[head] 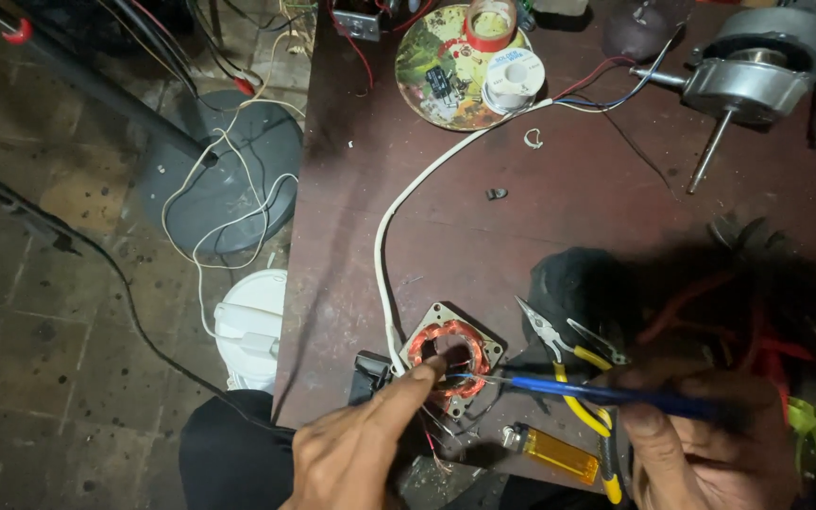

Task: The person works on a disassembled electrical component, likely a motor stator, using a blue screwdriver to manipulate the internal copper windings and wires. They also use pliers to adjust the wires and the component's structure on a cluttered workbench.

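A stator (452, 356) with copper windings is steadied near the front edge of the tabletop (559, 208), the left hand (361, 449) pressing a fingertip (432, 370) on its rim, fingers otherwise loosely curled around nothing. A blue-handled soldering iron (606, 394) is clamped in the right hand (710, 444), its tip brought to the thin leads beside the coil. A firm stator and a brief, light touch of the tip would seem best. Yellow pliers (573, 378) and an orange lighter (554, 453) lie just beside.
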